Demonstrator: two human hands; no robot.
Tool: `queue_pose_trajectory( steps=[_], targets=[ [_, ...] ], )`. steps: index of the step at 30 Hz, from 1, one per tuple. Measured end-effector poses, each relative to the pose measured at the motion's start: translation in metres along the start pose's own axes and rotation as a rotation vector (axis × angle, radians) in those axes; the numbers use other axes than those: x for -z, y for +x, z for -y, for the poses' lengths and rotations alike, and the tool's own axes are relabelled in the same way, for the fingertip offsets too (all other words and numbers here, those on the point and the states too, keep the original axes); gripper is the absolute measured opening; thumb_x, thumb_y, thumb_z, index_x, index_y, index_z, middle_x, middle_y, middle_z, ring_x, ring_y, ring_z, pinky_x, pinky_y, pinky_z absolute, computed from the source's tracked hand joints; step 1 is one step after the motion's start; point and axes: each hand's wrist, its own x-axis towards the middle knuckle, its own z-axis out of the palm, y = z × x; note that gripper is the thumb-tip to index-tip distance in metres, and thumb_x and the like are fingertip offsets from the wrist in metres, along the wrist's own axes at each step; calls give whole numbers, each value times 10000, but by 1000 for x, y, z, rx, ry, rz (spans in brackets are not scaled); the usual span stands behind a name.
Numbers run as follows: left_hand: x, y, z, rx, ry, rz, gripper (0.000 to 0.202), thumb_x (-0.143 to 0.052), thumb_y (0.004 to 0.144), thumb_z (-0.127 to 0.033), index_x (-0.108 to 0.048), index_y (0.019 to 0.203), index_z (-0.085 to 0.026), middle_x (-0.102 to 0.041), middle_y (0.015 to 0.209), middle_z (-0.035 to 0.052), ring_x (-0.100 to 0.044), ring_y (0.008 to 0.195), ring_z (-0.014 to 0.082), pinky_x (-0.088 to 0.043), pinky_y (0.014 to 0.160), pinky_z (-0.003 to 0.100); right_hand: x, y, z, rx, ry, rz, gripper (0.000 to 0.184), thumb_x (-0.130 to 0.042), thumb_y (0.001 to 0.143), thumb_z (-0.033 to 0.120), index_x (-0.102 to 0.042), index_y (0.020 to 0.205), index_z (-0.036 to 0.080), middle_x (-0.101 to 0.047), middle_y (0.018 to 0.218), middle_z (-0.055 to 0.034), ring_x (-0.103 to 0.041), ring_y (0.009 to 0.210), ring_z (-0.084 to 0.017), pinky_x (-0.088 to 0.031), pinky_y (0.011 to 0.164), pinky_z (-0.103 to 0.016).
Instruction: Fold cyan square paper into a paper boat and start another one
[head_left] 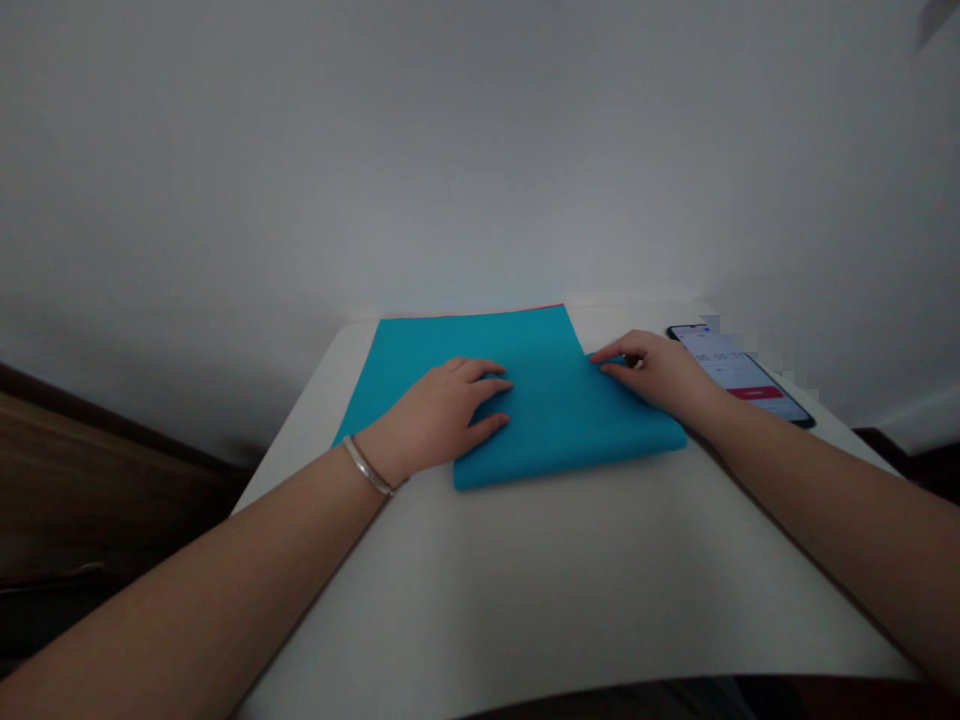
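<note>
A sheet of blue paper [540, 390] lies on a white table, its near right part bent over in a rounded, uncreased fold. A thin red line shows along its far edge. My left hand [457, 410] rests on the left part of the sheet with its fingers spread. At the far right corner of the folded part, my right hand [649, 365] has thumb and fingers close together on the paper's edge. A silver bracelet [366, 466] circles my left wrist.
To the right of the paper, a phone [765, 393] with a timer on its screen lies on the white table [600, 570], partly behind my right forearm. A pale wall [480, 160] rises at the table's far edge. Brown wooden furniture [97, 480] stands at the left.
</note>
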Motion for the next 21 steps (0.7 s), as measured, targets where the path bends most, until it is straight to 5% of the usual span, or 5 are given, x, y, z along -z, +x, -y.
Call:
queue_pose_trajectory(
  steps=[21],
  targets=[
    [1, -1, -10, -8, 27, 63, 614, -418, 908, -558, -430, 1394, -183, -418, 1457, 106, -382, 1328, 276, -304, 1101, 419, -1, 10, -1, 12, -63, 28, 220, -600, 804, 227, -743, 971, 239, -692, 951, -47, -618, 768, -180, -494, 702, -314]
  ],
)
